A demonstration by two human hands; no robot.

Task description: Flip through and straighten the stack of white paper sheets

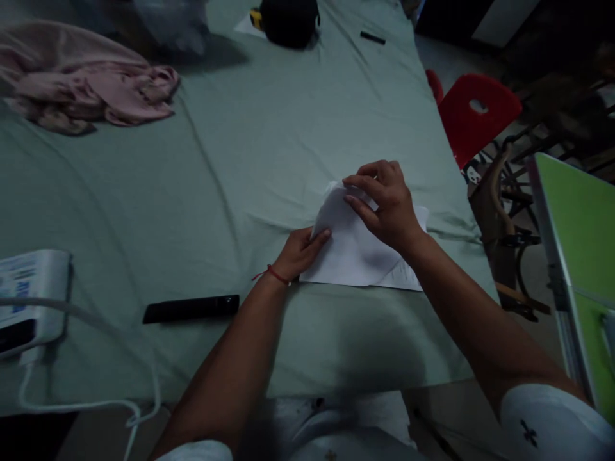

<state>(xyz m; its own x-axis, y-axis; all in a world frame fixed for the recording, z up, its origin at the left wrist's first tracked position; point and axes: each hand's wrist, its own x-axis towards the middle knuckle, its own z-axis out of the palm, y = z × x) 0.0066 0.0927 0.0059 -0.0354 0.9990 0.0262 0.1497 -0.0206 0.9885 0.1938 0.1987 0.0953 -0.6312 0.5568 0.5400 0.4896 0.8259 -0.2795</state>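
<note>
Clamping white paper sheets (353,250) with left hand (298,253) on green cloth-covered worktop (269,109); cannot tell whether pinching their top edge with right hand (388,206). Having slim black oblong object (192,309) and crumpled pink fabric (118,93) leftward, red plastic chair (464,121) rightward.

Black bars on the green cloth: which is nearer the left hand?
The longer black bar, lying between the white device and the left forearm. The short black bar lies near the green cloth's far right edge.
</note>
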